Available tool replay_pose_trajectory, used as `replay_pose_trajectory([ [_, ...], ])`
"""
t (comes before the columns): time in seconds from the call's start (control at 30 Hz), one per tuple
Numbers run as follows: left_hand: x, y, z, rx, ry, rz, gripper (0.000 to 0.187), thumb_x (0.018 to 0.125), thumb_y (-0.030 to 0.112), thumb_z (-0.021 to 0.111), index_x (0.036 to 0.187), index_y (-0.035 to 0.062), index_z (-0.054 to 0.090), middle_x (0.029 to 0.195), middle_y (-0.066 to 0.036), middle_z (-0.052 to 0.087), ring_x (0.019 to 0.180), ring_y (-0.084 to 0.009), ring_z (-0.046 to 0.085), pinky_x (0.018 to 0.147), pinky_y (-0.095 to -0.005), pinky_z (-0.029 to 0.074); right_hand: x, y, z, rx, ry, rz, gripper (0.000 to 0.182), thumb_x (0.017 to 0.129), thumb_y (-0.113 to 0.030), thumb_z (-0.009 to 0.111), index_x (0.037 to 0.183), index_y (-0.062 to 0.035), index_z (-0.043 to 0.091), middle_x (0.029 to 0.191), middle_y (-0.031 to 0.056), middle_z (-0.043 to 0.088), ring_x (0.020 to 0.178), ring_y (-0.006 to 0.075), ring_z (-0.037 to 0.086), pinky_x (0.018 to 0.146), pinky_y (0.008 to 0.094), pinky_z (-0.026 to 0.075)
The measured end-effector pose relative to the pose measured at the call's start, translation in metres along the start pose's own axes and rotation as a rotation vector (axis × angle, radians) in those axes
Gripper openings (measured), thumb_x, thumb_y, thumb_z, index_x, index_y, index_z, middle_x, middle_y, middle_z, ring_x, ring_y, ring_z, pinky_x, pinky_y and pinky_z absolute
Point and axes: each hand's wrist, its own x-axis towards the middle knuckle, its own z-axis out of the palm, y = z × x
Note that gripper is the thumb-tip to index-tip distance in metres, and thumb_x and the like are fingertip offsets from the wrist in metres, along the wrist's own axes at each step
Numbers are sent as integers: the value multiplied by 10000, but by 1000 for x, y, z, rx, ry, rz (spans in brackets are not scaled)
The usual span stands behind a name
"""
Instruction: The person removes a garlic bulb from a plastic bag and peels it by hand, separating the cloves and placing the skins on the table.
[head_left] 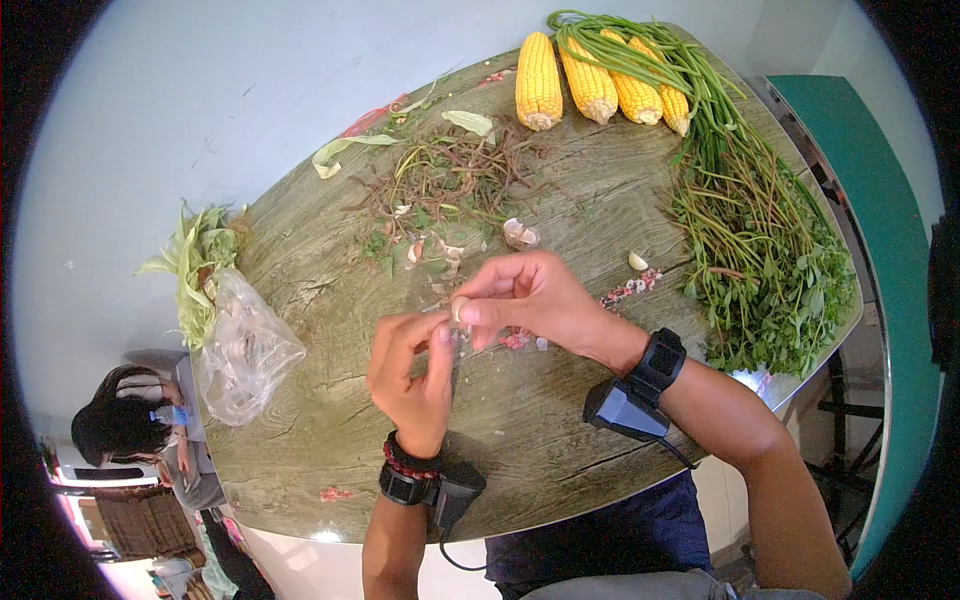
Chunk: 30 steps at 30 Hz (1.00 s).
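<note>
Over the middle of the table, my right hand pinches a small pale garlic clove between thumb and fingers. My left hand meets it from the left, thumb and index fingertip closed at the clove's edge; the fingers partly cover it. Just beyond the hands lie a partial garlic bulb and scattered garlic skins. A peeled garlic clove rests to the right, near a strip of small pink and white bits.
Corn cobs and long green beans lie at the far right, above a heap of leafy greens. Stem scraps lie at the back. A clear plastic bag and husks sit left. Another person is beyond the left edge.
</note>
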Motion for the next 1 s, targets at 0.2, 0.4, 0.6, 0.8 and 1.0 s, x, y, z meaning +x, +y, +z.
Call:
replay_pose_trajectory([
  [0.2, -2, 2, 1, 8, 22, -21, 210, 769, -80, 688, 955, 18, 699, 869, -59, 610, 762, -126, 562, 632, -229, 444, -1, -1, 0, -8, 11, 2, 198, 883, -147, 694, 1014, -2, 664, 892, 59, 696, 722, 86, 653, 642, 207, 513],
  [0.4, -1, -4, 0, 66, 44, 51, 217, 744, -82, 703, 929, 31, 715, 857, -53, 612, 742, -127, 562, 610, -224, 438, 0, 1, -1, -13, 1, -27, 187, 877, -148, 702, 1006, -17, 667, 857, 37, 689, 701, 66, 640, 578, 185, 478],
  [0.6, -1, -1, 0, 70, 38, 38, 191, 747, -75, 696, 904, 34, 706, 843, -56, 607, 744, -131, 563, 596, -229, 443, -2, -2, 1, -28, 15, -24, 171, 869, -149, 712, 982, -28, 670, 818, 23, 683, 676, 54, 630, 527, 183, 456],
  [0.8, -1, 2, -1, 69, 26, 42, 127, 751, -68, 685, 836, 24, 665, 823, -60, 582, 738, -137, 562, 610, -225, 463, -2, -5, 3, -83, 19, 2, 151, 865, -141, 716, 964, -35, 677, 800, 15, 682, 662, 48, 628, 518, 177, 447],
  [1.0, -3, -2, -1, 34, 30, 3, 109, 782, -46, 664, 862, 20, 635, 892, -65, 554, 766, -136, 555, 627, -227, 471, -2, -5, 3, -133, 2, 35, 161, 868, -128, 711, 991, -29, 679, 822, 13, 687, 671, 44, 626, 532, 176, 453],
])
